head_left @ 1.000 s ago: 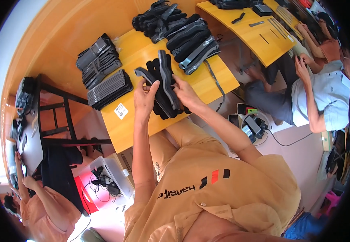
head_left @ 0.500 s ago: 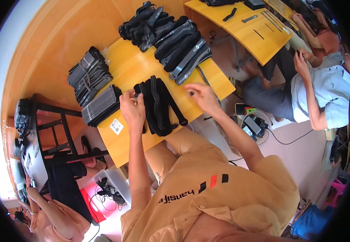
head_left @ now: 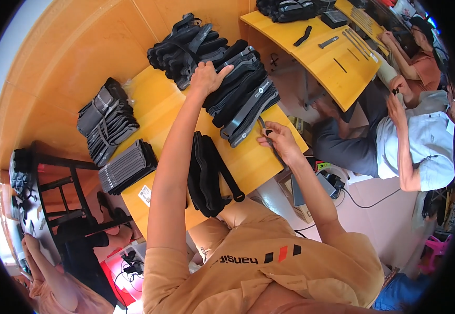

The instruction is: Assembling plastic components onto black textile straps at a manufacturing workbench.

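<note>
Nearest, the person's tan shirt (head_left: pixel 316 282) carries dark lettering beside slanted black and red blocks. Past it the black bundle (head_left: pixel 204 178) lies at the near edge of the yellow table (head_left: pixel 172 118), its loose end trailing to the right; it lay there half a second ago too, but then the left hand was at its side. A white label (head_left: pixel 145 195) with black print, too small to read, sits by the left edge. Beyond it, the grey stack (head_left: pixel 128 166) shows a row of pale marks. The right hand (head_left: pixel 282 141), earlier over the table beside the bundle, is now at a dark strap (head_left: pixel 261 122) near the right edge, fingers curled; whether they grasp it cannot be told. Further off, the tied stack (head_left: pixel 107 123) and the big pile (head_left: pixel 243 94) bear small white printing. The left hand (head_left: pixel 209 78) has moved onto the pile, thumb spread, its grip hidden. Farthest, single straps lie on another table (head_left: pixel 342 78).
</note>
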Motion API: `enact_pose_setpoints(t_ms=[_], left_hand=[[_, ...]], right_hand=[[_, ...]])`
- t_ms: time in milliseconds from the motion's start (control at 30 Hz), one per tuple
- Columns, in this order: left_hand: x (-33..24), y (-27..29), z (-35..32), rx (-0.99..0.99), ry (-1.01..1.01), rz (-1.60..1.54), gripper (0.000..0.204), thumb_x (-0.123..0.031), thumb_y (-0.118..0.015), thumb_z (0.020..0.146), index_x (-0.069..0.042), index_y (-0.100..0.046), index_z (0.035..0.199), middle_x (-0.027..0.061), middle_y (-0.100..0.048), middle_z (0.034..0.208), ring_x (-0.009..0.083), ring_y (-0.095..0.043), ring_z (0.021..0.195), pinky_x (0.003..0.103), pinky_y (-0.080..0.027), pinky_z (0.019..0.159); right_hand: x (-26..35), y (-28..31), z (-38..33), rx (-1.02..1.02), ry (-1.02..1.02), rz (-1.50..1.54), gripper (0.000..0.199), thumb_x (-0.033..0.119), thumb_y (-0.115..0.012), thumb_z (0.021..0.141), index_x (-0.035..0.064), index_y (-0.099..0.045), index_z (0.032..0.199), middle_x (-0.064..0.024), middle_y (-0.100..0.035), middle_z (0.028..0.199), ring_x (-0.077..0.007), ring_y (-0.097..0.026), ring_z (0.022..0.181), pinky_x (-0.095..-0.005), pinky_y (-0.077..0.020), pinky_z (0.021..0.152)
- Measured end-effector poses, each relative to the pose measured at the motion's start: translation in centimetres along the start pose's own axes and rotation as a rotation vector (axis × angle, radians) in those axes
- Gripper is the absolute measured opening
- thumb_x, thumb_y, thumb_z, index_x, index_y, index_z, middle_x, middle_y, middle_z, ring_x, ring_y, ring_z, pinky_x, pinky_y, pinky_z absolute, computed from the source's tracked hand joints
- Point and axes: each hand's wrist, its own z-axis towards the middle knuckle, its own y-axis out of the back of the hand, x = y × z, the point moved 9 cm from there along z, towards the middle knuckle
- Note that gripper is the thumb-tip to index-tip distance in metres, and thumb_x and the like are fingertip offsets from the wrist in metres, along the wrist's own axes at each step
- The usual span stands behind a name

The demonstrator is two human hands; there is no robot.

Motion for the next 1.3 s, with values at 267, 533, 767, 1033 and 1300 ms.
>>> enact_pose_setpoints(t_ms=[267,533,767,1033,1300], left_hand=[[1.2,-4.4,1.5,0.324,0.028,-0.269,0.089,-0.069,-0.064,0.060,0.005,-0.059,0.109,0.0199,-0.058,0.107,0.0279,-0.057,0.099,0.033,-0.045,0.085],[-3.1,-4.0,-2.7,0.305,-0.027,-0.416,0.087,-0.071,-0.066,0.054,-0.001,-0.062,0.106,0.0191,-0.063,0.101,0.0302,-0.059,0.097,0.037,-0.044,0.087],[-4.3,1.7,-3.2,0.147,-0.131,-0.309,0.079,-0.069,-0.068,0.054,-0.006,-0.065,0.101,0.0163,-0.065,0.096,0.0314,-0.061,0.093,0.038,-0.045,0.083],[-7.9,15.5,1.2,-0.166,-0.436,-0.090,0.072,-0.059,-0.068,0.065,-0.005,-0.059,0.112,0.0174,-0.062,0.105,0.0286,-0.060,0.099,0.035,-0.045,0.087],[-0.5,18.4,11.6,-0.252,-0.503,0.135,0.057,-0.039,-0.050,0.087,0.005,-0.041,0.122,0.0265,-0.046,0.121,0.0376,-0.044,0.115,0.039,-0.036,0.098]], right_hand=[[2.0,-1.5,-0.1,0.138,-0.226,0.282,0.037,0.039,-0.062,0.082,0.0032,-0.055,0.080,-0.0052,-0.055,0.064,-0.0140,-0.057,0.055,-0.0229,-0.0391,0.046],[0.8,-0.6,-0.8,0.094,-0.182,0.120,0.044,0.049,-0.064,0.078,0.0072,-0.051,0.069,0.0034,-0.040,0.046,-0.0047,-0.028,0.031,-0.0204,-0.0144,0.031],[4.6,-2.9,-1.7,0.115,-0.038,0.146,0.041,0.044,-0.063,0.080,0.0052,-0.052,0.074,0.0038,-0.044,0.052,-0.0026,-0.027,0.032,-0.0198,-0.0142,0.032],[14.7,-9.3,1.4,0.144,0.134,0.074,0.031,0.041,-0.057,0.085,0.0126,-0.051,0.074,0.0060,-0.035,0.048,-0.0040,-0.023,0.034,-0.0205,-0.0133,0.036],[17.8,-19.0,16.0,0.298,0.067,0.079,0.040,0.046,-0.062,0.079,0.0096,-0.048,0.071,-0.0025,-0.047,0.056,-0.0049,-0.025,0.036,-0.0196,-0.0170,0.034]])
